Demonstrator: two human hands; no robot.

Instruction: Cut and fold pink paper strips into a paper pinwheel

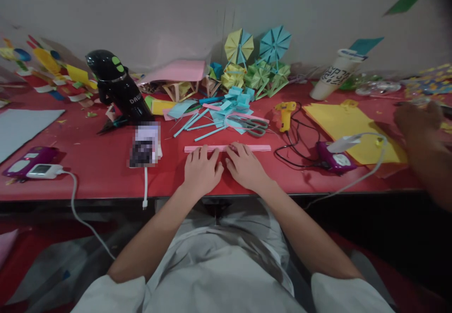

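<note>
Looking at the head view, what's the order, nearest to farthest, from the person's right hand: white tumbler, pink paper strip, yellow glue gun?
1. Pink paper strip: at the fingers of the right hand.
2. Yellow glue gun: beyond, to the right.
3. White tumbler: farther back and right.

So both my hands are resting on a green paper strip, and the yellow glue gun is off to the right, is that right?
Not quite: the paper strip is pink, not green, as the head view shows. Your left hand and right hand do rest on it, and the yellow glue gun is off to the right.
</note>
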